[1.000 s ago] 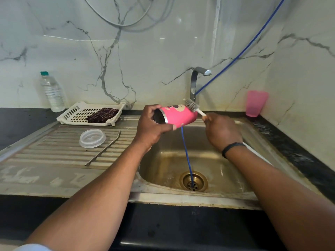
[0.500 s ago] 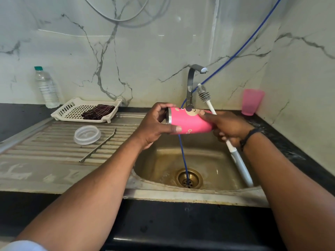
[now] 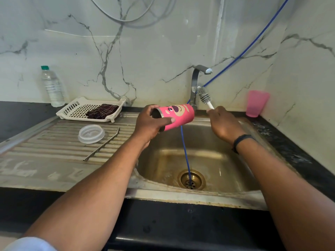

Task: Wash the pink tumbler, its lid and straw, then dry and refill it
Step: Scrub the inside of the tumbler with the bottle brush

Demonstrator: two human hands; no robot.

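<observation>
Your left hand (image 3: 150,124) kept a wrapped grip on the pink tumbler (image 3: 176,115), tipped sideways above the sink's (image 3: 199,156) back edge; your right hand (image 3: 223,124) clasped the brush (image 3: 204,96). A wet grip risked dropping it, or snagging the blue hose (image 3: 184,151).

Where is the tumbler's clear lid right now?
In the head view, the clear lid lies left of the sink basin on the ribbed drainboard, beside the metal straw, in front of the white tray.
</observation>
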